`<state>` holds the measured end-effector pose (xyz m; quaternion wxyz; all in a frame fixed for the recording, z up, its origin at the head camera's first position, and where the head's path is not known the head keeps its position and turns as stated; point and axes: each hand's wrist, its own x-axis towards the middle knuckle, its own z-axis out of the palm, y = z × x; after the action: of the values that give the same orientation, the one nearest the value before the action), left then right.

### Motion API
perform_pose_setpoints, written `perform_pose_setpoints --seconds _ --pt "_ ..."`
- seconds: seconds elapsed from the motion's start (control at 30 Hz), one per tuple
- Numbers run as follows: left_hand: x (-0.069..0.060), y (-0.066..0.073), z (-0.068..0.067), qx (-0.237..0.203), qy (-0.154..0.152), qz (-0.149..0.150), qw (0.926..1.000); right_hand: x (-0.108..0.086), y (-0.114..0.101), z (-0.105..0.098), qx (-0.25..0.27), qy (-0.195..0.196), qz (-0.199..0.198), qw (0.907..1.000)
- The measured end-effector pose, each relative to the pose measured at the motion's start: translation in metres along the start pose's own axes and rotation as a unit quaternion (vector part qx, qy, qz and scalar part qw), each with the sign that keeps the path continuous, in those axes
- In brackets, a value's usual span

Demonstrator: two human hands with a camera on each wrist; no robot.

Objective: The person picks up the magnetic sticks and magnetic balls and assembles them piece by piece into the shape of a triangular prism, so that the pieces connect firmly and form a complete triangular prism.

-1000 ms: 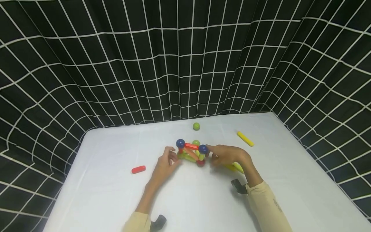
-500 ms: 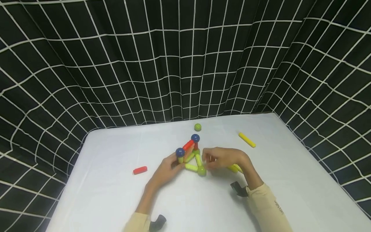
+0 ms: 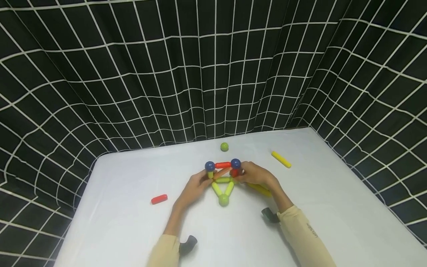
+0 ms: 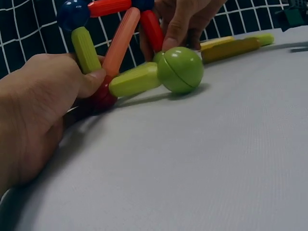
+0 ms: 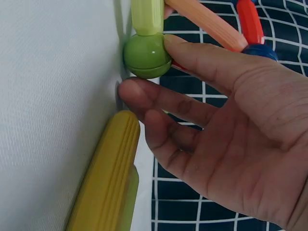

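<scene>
A toy frame of balls and sticks [image 3: 222,180] stands on the white table. Two blue balls [image 3: 209,166] form its top corners, joined by a red stick [image 3: 222,165]; an orange stick [image 4: 121,42] slants below. Yellow-green sticks make a triangle at the base, with a green ball [image 3: 224,200] at its front corner. My left hand [image 3: 196,187] grips the left side at a red ball [image 4: 103,96], beside an upright yellow-green stick [image 4: 86,49]. My right hand [image 3: 258,174] pinches the right base corner, thumb and forefinger against another green ball [image 5: 147,55].
Yellow sticks [image 3: 259,189] lie close beside the right hand. A further yellow stick [image 3: 281,159] rests at the back right and a loose green ball [image 3: 224,147] at the back. Left of the left hand lies a red stick [image 3: 159,199]. A gridded black curtain [image 3: 207,74] surrounds the table's back.
The frame has been turned, so its blue-topped side now faces the back and a green corner points frontward. My right hand, apart from it half a second ago, now holds its right corner.
</scene>
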<state>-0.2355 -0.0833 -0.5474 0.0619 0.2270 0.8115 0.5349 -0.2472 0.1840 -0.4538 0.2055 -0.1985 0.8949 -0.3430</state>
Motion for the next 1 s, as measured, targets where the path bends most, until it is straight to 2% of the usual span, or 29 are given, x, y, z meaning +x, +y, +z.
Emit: perform_pose_setpoints --seconds 0.17,0.43,0.53,0.67,0.83,0.9,1.0 --pt "-0.002 0.001 0.002 0.000 0.005 -0.006 1.0000 -0.001 0.000 0.002 -0.008 0.014 0.013 0.9998" --pt "-0.003 0.003 0.004 0.007 0.020 0.009 0.9997 -0.002 -0.001 0.002 -0.020 0.024 0.022 0.9993" --pt "-0.003 0.003 0.004 0.011 0.022 0.008 0.9997 -0.004 -0.002 -0.001 -0.033 0.025 0.041 0.9983" --pt "-0.003 0.002 0.004 0.007 0.024 0.005 0.9997 -0.015 -0.001 -0.018 -0.068 0.022 0.066 0.9952" --pt "-0.001 0.001 0.004 0.008 0.027 -0.003 0.9996 -0.044 0.004 -0.047 -0.112 0.041 0.088 0.9889" --pt "-0.001 0.001 0.004 0.010 0.029 -0.008 0.9995 -0.057 0.006 -0.057 -0.134 0.025 0.113 0.9843" --pt "-0.001 0.001 0.002 0.012 0.029 -0.015 0.9994 -0.070 0.009 -0.063 -0.147 -0.035 0.182 0.9716"
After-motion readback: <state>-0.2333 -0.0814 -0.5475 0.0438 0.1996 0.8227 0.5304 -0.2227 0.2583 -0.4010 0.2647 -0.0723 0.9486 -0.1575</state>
